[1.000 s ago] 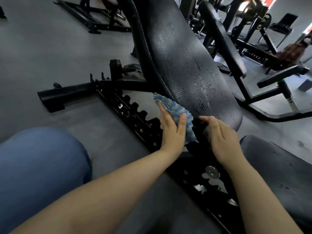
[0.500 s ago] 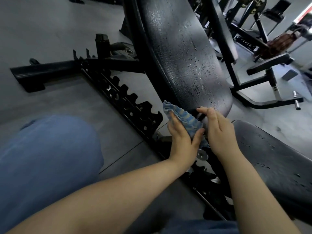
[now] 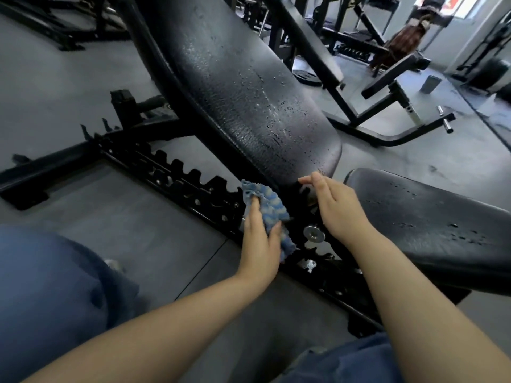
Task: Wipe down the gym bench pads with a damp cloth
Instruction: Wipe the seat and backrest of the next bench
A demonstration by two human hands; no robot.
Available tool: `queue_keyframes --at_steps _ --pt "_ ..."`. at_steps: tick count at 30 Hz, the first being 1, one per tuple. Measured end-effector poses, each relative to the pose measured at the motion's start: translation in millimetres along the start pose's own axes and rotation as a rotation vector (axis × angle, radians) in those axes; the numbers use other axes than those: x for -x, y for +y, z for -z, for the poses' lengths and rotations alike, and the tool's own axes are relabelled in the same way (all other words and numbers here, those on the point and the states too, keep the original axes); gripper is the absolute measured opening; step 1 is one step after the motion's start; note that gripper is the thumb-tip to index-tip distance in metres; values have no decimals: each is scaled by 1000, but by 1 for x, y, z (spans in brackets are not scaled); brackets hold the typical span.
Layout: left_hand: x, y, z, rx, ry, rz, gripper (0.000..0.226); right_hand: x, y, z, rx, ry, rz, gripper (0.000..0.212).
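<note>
cloth [image 3: 266,210] | bunched in left hand [image 3: 260,244] grip, below back pad [image 3: 249,92] | right hand [image 3: 336,207] fingers straight, holding nothing

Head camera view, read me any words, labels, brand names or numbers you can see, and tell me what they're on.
No text reads legibly.
Red and white sign at the top right: too blurred and cut off to read.
Back pad, seat pad and blue cloth: no visible lettering.
</note>
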State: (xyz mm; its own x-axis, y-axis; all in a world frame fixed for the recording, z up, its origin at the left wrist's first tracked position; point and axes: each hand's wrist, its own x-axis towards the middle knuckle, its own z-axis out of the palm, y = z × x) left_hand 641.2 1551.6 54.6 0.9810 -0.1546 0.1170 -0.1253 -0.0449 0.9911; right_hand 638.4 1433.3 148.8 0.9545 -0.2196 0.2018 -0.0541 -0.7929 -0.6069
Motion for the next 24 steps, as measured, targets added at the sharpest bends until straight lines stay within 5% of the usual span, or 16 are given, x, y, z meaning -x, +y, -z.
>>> queue_keyframes --at_steps 3,6,8,11,13,18,24 --pt "18 -2 7 -1 -109 -1 58 1 3 3 -12 11 -20 43" --pt "41 9 11 -143 -289 -184 55 2 12 8 -55 48 -58 43" --pt "40 17 19 -349 -349 -463 56 2 18 14 -103 95 -80 43" --pt "-1 20 32 -860 -230 -1049 54 6 24 26 -140 151 -118 43" --pt "-29 27 43 -1182 -212 -1229 49 9 27 31 -107 146 -142 44" --pt "-58 37 46 -1837 -483 -1210 58 11 39 29 362 -32 -199 36" --pt "-48 55 -14 -2021 -651 -953 52 13 51 26 581 -151 -222 44"
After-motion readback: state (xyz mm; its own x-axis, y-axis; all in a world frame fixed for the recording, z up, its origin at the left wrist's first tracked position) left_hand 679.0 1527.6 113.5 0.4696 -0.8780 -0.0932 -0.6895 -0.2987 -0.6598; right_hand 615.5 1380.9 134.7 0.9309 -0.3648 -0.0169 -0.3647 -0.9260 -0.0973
